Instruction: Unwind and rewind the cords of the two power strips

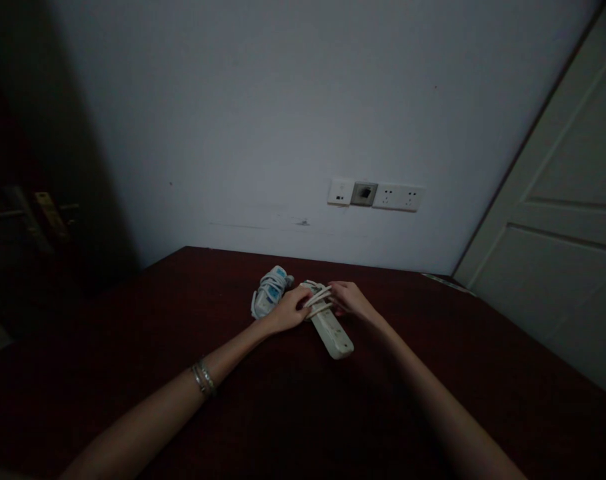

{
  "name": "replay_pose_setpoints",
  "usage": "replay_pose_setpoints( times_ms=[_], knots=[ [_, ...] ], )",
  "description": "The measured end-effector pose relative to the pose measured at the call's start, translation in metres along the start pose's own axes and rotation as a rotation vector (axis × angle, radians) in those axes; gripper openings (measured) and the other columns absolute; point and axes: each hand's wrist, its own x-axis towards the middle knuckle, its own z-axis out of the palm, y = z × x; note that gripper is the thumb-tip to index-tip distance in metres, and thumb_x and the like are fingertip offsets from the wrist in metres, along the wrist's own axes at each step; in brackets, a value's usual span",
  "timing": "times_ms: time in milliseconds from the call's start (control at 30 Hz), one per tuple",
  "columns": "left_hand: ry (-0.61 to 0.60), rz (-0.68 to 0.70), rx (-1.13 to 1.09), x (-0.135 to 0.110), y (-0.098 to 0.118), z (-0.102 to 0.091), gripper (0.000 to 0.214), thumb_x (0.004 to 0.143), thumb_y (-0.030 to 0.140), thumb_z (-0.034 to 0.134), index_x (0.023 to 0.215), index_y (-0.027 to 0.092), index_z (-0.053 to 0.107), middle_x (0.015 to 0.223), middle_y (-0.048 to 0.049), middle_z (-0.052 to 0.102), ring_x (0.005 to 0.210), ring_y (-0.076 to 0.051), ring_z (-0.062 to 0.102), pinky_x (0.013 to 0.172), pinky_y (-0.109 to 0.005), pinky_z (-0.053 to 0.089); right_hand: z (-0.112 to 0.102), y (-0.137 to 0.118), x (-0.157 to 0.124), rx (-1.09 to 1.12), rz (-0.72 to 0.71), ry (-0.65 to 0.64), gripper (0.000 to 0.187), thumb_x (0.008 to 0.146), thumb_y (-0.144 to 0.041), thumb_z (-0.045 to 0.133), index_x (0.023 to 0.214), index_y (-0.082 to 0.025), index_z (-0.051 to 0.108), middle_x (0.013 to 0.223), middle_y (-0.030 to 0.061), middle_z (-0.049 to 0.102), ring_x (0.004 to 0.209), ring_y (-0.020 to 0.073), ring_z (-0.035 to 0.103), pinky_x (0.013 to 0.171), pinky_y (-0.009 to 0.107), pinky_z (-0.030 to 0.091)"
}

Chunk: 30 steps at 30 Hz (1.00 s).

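A white power strip [331,335] lies at a slant on the dark red table, its near end pointing toward me. Several loops of its white cord [319,297] pass across the upper part of the strip. From the left, my left hand [289,309] closes on the strip and cord, thumb and fingers at its edge. On the other side my right hand [349,299] has its fingers curled around the cord loops. Just beyond my left hand rests a second power strip [269,293], white with blue patches and wrapped in its own cord.
The dark red table [193,287] reaches back to a pale wall [263,133]. Wall sockets [397,197] and a grey-framed outlet [364,193] sit above its far edge. A white panelled door [567,200] stands at right; a door handle [47,207] shows at dark left.
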Motion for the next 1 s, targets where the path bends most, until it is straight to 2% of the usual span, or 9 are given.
replay_pose_setpoints(
  times_ms=[133,267,433,533,633,700,867,933,1000],
  knots=[
    [-0.04,0.043,0.066,-0.003,0.006,-0.001,0.011,0.076,0.015,0.047,0.084,0.017,0.055,0.087,-0.0048,0.056,0.083,-0.018,0.05,0.078,-0.029,0.039,-0.001,0.003,0.002,0.011,0.052,-0.07,0.038,0.079,-0.048,0.043,0.088,-0.016,0.059,0.059,-0.0002,0.053,0.05,0.0102,0.05,0.042,0.019,0.041],
    [-0.074,0.104,0.068,-0.005,0.012,0.002,0.015,0.08,0.015,0.045,0.087,0.017,0.057,0.091,-0.0063,0.056,0.088,-0.019,0.05,0.081,-0.029,0.039,-0.008,-0.003,-0.003,-0.051,0.071,-0.129,0.031,0.073,-0.044,0.053,0.068,-0.013,0.057,0.052,-0.0002,0.049,0.041,0.0068,0.04,0.037,0.018,0.03],
    [-0.119,0.095,0.054,-0.005,0.015,0.0,0.018,0.08,0.015,0.046,0.089,0.018,0.06,0.091,-0.0063,0.056,0.088,-0.019,0.05,0.081,-0.03,0.039,-0.02,-0.013,-0.01,-0.142,0.09,-0.225,0.025,0.07,-0.04,0.057,0.066,-0.016,0.06,0.055,0.0003,0.051,0.045,0.0085,0.043,0.041,0.02,0.032],
    [-0.135,0.051,-0.06,-0.004,0.011,-0.004,0.013,0.075,0.019,0.054,0.087,0.017,0.06,0.087,-0.0053,0.058,0.085,-0.018,0.051,0.079,-0.029,0.04,-0.024,-0.015,-0.009,-0.197,0.046,-0.198,0.022,0.067,-0.039,0.061,0.067,-0.017,0.061,0.061,0.0012,0.053,0.053,0.0104,0.047,0.048,0.021,0.034],
    [-0.158,-0.068,-0.304,0.0,0.001,-0.006,0.013,0.072,0.024,0.058,0.081,0.015,0.059,0.082,-0.004,0.058,0.079,-0.016,0.053,0.075,-0.027,0.043,-0.026,-0.017,-0.008,-0.267,0.0,-0.086,0.024,0.059,-0.039,0.069,0.068,-0.018,0.062,0.069,0.0035,0.054,0.064,0.0139,0.049,0.053,0.022,0.034],
    [-0.095,-0.206,-0.435,0.003,-0.007,-0.003,0.014,0.075,0.027,0.054,0.079,0.014,0.058,0.078,-0.003,0.058,0.076,-0.015,0.054,0.073,-0.027,0.043,-0.025,-0.018,-0.008,-0.316,-0.066,-0.045,0.028,0.057,-0.041,0.071,0.07,-0.017,0.063,0.069,0.0041,0.055,0.066,0.0152,0.05,0.053,0.023,0.034],
    [0.353,-0.69,-0.37,0.009,-0.019,0.01,0.035,0.07,0.029,0.063,0.1,0.015,0.049,0.08,-0.0019,0.057,0.075,-0.015,0.055,0.069,-0.026,0.044,-0.018,-0.018,-0.01,-0.325,-0.251,-0.047,0.037,0.068,-0.051,0.062,0.074,-0.014,0.06,0.068,0.0037,0.06,0.061,0.0135,0.051,0.051,0.023,0.034],
    [0.307,-0.774,-0.439,0.008,-0.014,0.014,0.043,0.068,0.035,0.065,0.102,0.014,0.049,0.083,-0.0046,0.059,0.079,-0.017,0.057,0.07,-0.028,0.045,-0.015,-0.016,-0.01,-0.328,-0.279,-0.017,0.041,0.07,-0.054,0.059,0.078,-0.015,0.058,0.071,0.004,0.06,0.062,0.0133,0.051,0.052,0.023,0.033],
    [0.159,-0.821,-0.612,0.006,-0.007,0.015,0.045,0.069,0.045,0.063,0.099,0.013,0.052,0.086,-0.0073,0.062,0.082,-0.02,0.059,0.069,-0.03,0.047,-0.014,-0.015,-0.01,-0.333,-0.29,0.01,0.041,0.072,-0.055,0.057,0.08,-0.016,0.057,0.073,0.004,0.06,0.063,0.0134,0.051,0.053,0.023,0.034]
  ],
)
